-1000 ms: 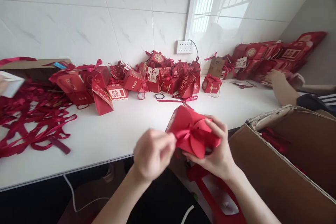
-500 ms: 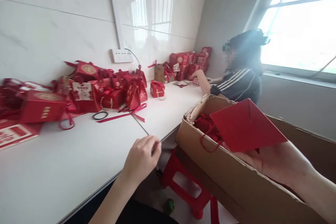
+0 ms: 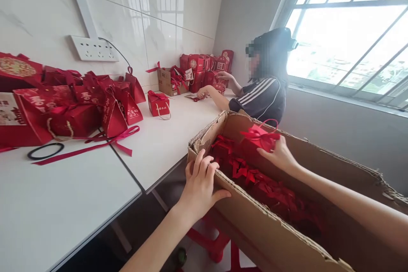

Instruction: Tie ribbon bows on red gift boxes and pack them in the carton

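Observation:
My right hand grips a small red gift box with a ribbon bow and a thin looped handle. It holds this gift box inside a large open cardboard box, near the far end. More red gift boxes with ribbon bows sit along the near wall in there. My left hand hooks its fingers over the cardboard box's rim at the near left corner, thumb against the outer side.
Red gift boxes crowd the white table by the wall, with a black ring and loose red ribbon. One gift box stands apart. A co-worker handles things at the far end. A red stool stands below.
My right hand has turned the gift box over and carried it into the far part of the cardboard box. My left hand has moved from the table edge onto the rim. The view has swung right.

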`<state>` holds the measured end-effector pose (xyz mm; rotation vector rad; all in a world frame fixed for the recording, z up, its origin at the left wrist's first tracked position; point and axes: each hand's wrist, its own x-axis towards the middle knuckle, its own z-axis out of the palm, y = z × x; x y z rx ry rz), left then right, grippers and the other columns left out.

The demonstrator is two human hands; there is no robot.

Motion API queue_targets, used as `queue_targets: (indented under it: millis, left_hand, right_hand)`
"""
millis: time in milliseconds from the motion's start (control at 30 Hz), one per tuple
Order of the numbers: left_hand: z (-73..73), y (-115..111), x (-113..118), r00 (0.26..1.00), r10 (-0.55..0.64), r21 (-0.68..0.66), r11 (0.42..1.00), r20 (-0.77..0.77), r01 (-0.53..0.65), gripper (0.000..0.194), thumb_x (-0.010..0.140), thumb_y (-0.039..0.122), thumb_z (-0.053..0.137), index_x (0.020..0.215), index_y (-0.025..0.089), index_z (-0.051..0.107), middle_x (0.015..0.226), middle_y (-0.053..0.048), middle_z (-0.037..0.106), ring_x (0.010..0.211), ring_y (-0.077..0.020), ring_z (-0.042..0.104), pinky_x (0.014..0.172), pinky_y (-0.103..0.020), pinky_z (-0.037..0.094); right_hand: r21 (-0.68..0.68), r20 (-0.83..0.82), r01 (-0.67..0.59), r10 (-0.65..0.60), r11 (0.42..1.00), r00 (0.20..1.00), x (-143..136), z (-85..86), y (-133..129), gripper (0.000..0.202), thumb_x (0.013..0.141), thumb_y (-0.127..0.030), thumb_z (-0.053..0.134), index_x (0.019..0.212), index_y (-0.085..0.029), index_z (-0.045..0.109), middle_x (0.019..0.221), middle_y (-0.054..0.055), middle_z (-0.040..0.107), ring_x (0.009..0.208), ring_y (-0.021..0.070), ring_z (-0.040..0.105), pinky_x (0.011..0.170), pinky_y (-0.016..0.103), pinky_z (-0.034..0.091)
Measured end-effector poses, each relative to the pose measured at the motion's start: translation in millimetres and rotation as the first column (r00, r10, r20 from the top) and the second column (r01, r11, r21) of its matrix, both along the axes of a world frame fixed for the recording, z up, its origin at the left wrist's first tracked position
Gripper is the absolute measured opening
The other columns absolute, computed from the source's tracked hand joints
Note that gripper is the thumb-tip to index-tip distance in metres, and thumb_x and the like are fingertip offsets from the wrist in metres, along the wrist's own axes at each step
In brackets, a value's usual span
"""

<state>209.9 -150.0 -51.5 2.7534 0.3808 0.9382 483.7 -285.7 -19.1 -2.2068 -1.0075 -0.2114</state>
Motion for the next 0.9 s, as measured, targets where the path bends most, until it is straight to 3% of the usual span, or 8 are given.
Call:
queue_targets:
  millis: [133, 200, 333, 467, 633, 733, 800, 900]
  left_hand:
    - [1.3, -1.3, -6.3, 1.000, -0.008, 0.009, 1.000, 0.027, 0.008, 0.055, 0.074, 0.056, 0.059, 0.109, 0.017, 0.041, 0.119, -0.016, 0.051, 0.131, -0.0376, 0.031, 0.091, -0.054, 0.038]
    - [1.8, -2.4, -6.8, 0.999, -0.006, 0.010, 1.000, 0.032, 0.005, 0.057, 0.074, 0.058, 0.058, 0.109, 0.017, 0.041, 0.119, -0.017, 0.051, 0.131, -0.0381, 0.032, 0.091, -0.055, 0.038]
    - [0.9, -4.4, -4.8, 0.999, 0.003, 0.008, 1.000, 0.040, -0.003, 0.060, 0.073, 0.062, 0.055, 0.110, 0.016, 0.041, 0.118, -0.018, 0.052, 0.132, -0.0385, 0.030, 0.092, -0.058, 0.037]
    - [0.4, -5.4, -7.1, 0.999, 0.011, 0.004, 1.000, 0.040, -0.011, 0.055, 0.076, 0.059, 0.054, 0.110, 0.017, 0.041, 0.117, -0.017, 0.053, 0.130, -0.0376, 0.033, 0.092, -0.058, 0.038]
    - [2.4, -6.2, -13.5, 1.000, -0.002, 0.001, 1.000, 0.017, 0.002, 0.061, 0.072, 0.062, 0.056, 0.110, 0.016, 0.043, 0.116, -0.018, 0.054, 0.129, -0.0381, 0.034, 0.090, -0.058, 0.038]
    - [2.7, -7.0, -12.9, 1.000, 0.008, -0.002, 1.000, 0.012, -0.007, 0.061, 0.072, 0.060, 0.058, 0.110, 0.016, 0.043, 0.116, -0.018, 0.054, 0.129, -0.0381, 0.035, 0.090, -0.058, 0.038]
    - [1.8, -7.2, -11.8, 1.000, 0.014, 0.004, 1.000, 0.024, -0.014, 0.060, 0.072, 0.061, 0.058, 0.110, 0.016, 0.043, 0.116, -0.018, 0.054, 0.129, -0.0381, 0.035, 0.091, -0.058, 0.038]
    - [-0.2, -6.6, -13.1, 0.999, 0.016, 0.018, 1.000, 0.042, -0.017, 0.060, 0.074, 0.061, 0.055, 0.111, 0.016, 0.042, 0.117, -0.019, 0.054, 0.129, -0.0386, 0.035, 0.091, -0.057, 0.038]
  right_hand:
    - [-0.139, -0.062, -0.083, 0.075, 0.987, 0.995, 30.3, -70.0, 33.6, 0.057, 0.055, -0.043, 0.067, 0.100, -0.017, 0.045, 0.108, 0.011, 0.044, 0.104, 0.0292, 0.052, 0.099, 0.042, 0.040]
    - [-0.164, -0.085, -0.078, 0.064, 0.983, 0.994, 33.1, -101.1, 44.8, 0.058, 0.058, -0.043, 0.064, 0.104, -0.016, 0.043, 0.109, 0.013, 0.043, 0.107, 0.0316, 0.051, 0.101, 0.045, 0.038]
    - [-0.170, -0.087, -0.042, 0.027, 0.985, 0.996, 31.8, -140.3, 50.8, 0.054, 0.068, -0.047, 0.053, 0.110, -0.015, 0.040, 0.120, 0.016, 0.035, 0.117, 0.0333, 0.046, 0.103, 0.047, 0.034]
    - [-0.197, -0.083, -0.043, 0.027, 0.979, 0.996, 35.5, -139.2, 49.1, 0.056, 0.064, -0.049, 0.057, 0.107, -0.015, 0.044, 0.115, 0.015, 0.037, 0.108, 0.0341, 0.052, 0.098, 0.047, 0.039]
    - [-0.158, 0.017, 0.006, -0.003, 0.987, 1.000, 30.8, -104.8, 36.0, 0.069, 0.065, -0.056, 0.056, 0.115, -0.012, 0.039, 0.114, 0.018, 0.038, 0.113, 0.0378, 0.043, 0.098, 0.052, 0.035]
    - [-0.131, 0.065, -0.074, 0.083, 0.989, 0.994, 14.0, -93.5, 22.1, 0.063, 0.065, -0.058, 0.056, 0.108, -0.015, 0.039, 0.109, 0.015, 0.040, 0.108, 0.0352, 0.044, 0.094, 0.054, 0.037]
    - [-0.148, 0.000, -0.156, 0.157, 0.977, 0.988, -2.1, -97.0, 20.5, 0.059, 0.065, -0.057, 0.057, 0.104, -0.016, 0.040, 0.106, 0.013, 0.041, 0.102, 0.0328, 0.047, 0.093, 0.053, 0.038]
    - [-0.189, -0.145, -0.176, 0.150, 0.966, 0.978, -24.9, -115.5, 37.5, 0.055, 0.068, -0.052, 0.055, 0.106, -0.017, 0.037, 0.107, 0.013, 0.042, 0.104, 0.0311, 0.048, 0.097, 0.050, 0.037]
